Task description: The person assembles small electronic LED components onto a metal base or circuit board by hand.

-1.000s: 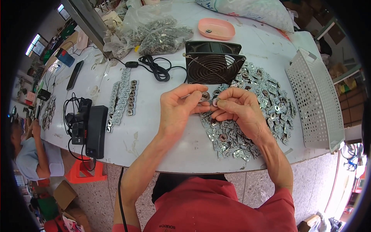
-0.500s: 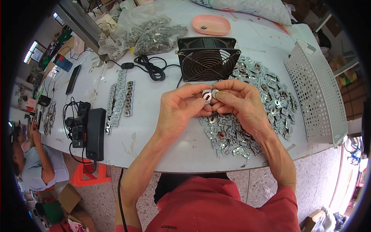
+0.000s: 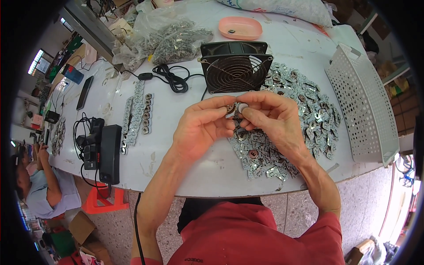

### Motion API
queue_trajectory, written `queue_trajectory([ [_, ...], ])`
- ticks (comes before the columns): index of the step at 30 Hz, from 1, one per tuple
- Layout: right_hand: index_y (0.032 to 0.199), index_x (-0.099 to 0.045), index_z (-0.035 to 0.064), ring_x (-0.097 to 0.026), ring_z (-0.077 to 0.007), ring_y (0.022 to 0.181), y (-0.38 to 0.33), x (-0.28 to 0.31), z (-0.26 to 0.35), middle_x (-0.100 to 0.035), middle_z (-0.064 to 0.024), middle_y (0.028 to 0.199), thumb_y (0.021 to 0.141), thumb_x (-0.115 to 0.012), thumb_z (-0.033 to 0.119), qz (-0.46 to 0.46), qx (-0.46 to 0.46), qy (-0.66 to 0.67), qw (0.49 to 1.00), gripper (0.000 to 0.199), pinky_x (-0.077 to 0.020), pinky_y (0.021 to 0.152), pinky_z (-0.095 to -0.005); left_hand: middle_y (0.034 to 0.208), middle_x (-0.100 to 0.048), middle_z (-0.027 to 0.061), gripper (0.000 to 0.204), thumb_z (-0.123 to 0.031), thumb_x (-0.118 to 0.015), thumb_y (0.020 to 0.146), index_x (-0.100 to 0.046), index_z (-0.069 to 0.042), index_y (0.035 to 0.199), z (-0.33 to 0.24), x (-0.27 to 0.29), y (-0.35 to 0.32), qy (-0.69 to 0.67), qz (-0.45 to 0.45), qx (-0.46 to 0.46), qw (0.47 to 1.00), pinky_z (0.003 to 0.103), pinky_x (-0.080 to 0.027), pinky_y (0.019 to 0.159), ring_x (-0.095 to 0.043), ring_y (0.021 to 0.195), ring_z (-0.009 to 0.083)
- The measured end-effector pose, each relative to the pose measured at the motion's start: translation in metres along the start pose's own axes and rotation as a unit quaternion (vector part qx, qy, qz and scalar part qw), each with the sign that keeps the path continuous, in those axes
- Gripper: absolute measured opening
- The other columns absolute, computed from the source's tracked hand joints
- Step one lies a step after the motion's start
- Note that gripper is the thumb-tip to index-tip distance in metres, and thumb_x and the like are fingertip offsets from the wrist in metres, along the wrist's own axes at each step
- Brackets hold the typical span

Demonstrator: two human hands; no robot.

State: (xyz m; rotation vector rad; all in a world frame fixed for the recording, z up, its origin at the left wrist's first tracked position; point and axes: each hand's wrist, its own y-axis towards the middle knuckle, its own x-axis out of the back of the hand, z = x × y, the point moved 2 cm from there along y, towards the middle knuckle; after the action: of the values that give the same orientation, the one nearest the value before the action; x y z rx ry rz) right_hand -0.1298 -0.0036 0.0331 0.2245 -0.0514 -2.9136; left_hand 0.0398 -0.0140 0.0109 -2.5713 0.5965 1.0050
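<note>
My left hand point(image 3: 201, 128) and my right hand point(image 3: 269, 117) meet above the white table point(image 3: 176, 159), fingertips pinched together on a small metal part point(image 3: 236, 108) with a round pale piece at its middle. Under and to the right of my hands lies a spread pile of similar flat metal parts point(image 3: 304, 110). Just behind my hands a black square fan point(image 3: 234, 66) stands on the table. Finished-looking parts lie in neat rows point(image 3: 139, 112) to the left.
A black power strip point(image 3: 104, 148) and cables sit at the left edge, a coiled black cord point(image 3: 172, 79) behind. A white perforated basket point(image 3: 364, 101) is at right, a pink tray point(image 3: 240, 28) and plastic bags of parts point(image 3: 172, 39) at the back. Another person point(image 3: 37, 185) sits lower left.
My hands stay pinched together on the small part; they have shifted slightly while turning it. The view has tilted a little.
</note>
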Motion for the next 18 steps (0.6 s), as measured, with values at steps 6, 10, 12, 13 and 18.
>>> queue_trajectory([
  [6,0.097,-0.061,-0.0037,-0.058,-0.0076,0.063,-0.002,-0.003,-0.002,-0.064,-0.0061,0.076,0.078,-0.060,-0.001,-0.010,0.026,0.000,1.000,0.019,-0.0493,0.058,-0.0199,0.079,-0.060,0.0082,0.029,-0.016,-0.050,0.090,-0.056,0.005,0.108,0.002,0.000,0.000,0.037,0.007,0.016,0.999,0.027,-0.052,0.059,-0.060,0.068,0.0153],
  [10,0.095,-0.061,-0.0051,-0.058,-0.0084,0.060,-0.001,-0.001,0.004,-0.064,-0.0077,0.073,0.077,-0.062,0.003,-0.011,-0.052,0.000,0.999,0.019,-0.0491,0.056,-0.0203,0.077,-0.059,0.0080,0.031,-0.020,-0.049,0.091,-0.056,0.004,0.109,0.004,-0.005,-0.003,0.147,-0.008,-0.012,0.989,0.025,-0.052,0.055,-0.061,0.065,0.0162],
  [12,0.094,-0.062,-0.0048,-0.058,-0.0087,0.059,-0.002,0.000,0.005,-0.063,-0.0079,0.073,0.077,-0.063,0.004,-0.010,-0.060,0.005,0.998,0.019,-0.0489,0.055,-0.0203,0.076,-0.060,0.0082,0.030,-0.022,-0.050,0.091,-0.059,0.003,0.105,0.004,-0.006,-0.003,0.189,-0.019,-0.031,0.981,0.026,-0.053,0.056,-0.061,0.066,0.0158],
  [13,0.093,-0.062,-0.0046,-0.058,-0.0089,0.059,-0.002,0.000,0.005,-0.063,-0.0081,0.072,0.077,-0.064,0.005,-0.008,-0.069,0.010,0.998,0.019,-0.0486,0.055,-0.0202,0.076,-0.060,0.0082,0.030,-0.022,-0.050,0.091,-0.059,0.003,0.105,0.005,-0.008,-0.003,0.190,-0.019,-0.031,0.981,0.026,-0.053,0.056,-0.061,0.066,0.0158],
  [18,0.093,-0.062,-0.0044,-0.058,-0.0089,0.058,-0.002,0.000,0.004,-0.063,-0.0081,0.071,0.077,-0.063,0.005,-0.010,-0.068,0.013,0.998,0.019,-0.0480,0.054,-0.0197,0.085,-0.062,0.0087,0.028,-0.020,-0.054,0.089,-0.059,0.004,0.104,0.005,-0.012,-0.003,0.175,-0.036,-0.041,0.983,0.026,-0.053,0.064,-0.060,0.070,0.0133],
])
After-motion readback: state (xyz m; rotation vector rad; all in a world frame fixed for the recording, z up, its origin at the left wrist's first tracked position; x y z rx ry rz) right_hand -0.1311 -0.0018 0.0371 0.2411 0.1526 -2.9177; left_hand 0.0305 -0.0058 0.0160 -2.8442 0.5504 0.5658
